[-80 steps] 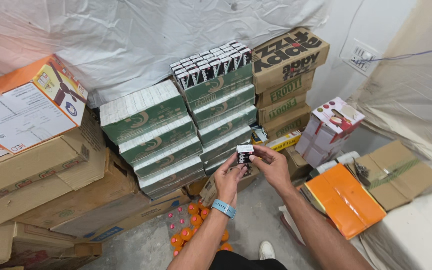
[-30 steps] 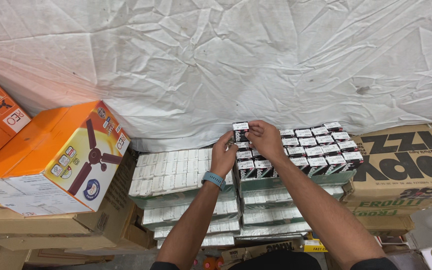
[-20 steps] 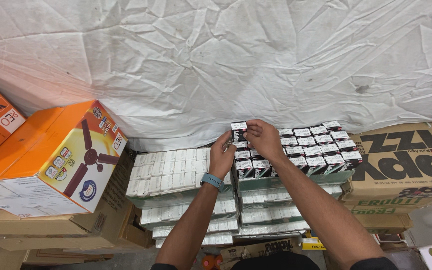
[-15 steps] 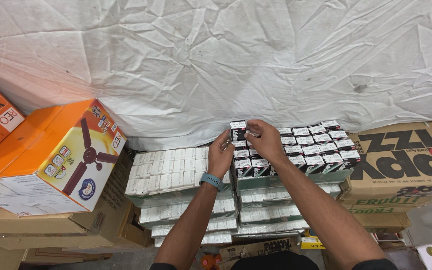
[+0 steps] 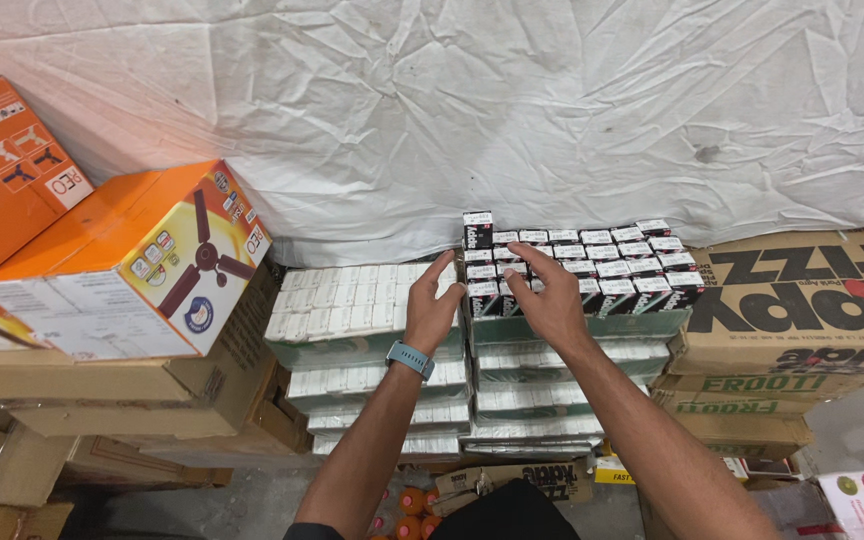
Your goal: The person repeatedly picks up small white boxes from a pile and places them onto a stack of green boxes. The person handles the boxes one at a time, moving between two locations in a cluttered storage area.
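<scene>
The left hand was open, fingers spread, resting on the small black and white boxes on top of a green tray stack. The right hand lay open on them too, holding nothing.

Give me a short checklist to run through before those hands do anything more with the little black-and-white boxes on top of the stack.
1. Left hand free: ok, fingers spread at the left edge of the small boxes, holding nothing.
2. Right hand free: ok, it rests flat on the front rows, gripping nothing.
3. Rows tidy: not ok, the box at the back left corner stands higher than the rest.
4. Stack of green-and-white trays beneath looks level: ok.
5. Room on the neighbouring white-topped stack: ok, nothing lies on it.
6. Orange fan carton at left sits tilted: cannot tell whether it is steady.
</scene>
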